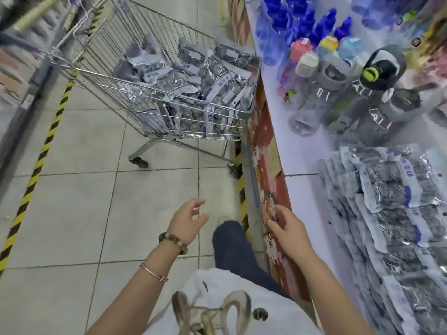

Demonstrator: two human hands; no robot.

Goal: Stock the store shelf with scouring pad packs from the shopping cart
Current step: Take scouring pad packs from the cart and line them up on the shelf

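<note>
A wire shopping cart stands ahead on the tiled floor, pressed against the shelf front. It is filled with silvery scouring pad packs that carry blue and white labels. Several more packs lie stacked in rows on the white shelf at the right. My left hand hangs over the floor with loosely curled fingers, holding nothing. My right hand is beside the shelf's red front edge, fingers relaxed and empty. Both hands are well short of the cart.
Clear and blue drinking bottles crowd the shelf beyond the stacked packs. Yellow and black hazard tape runs along the floor at the left and along the shelf base. My leg and shoe are between my hands.
</note>
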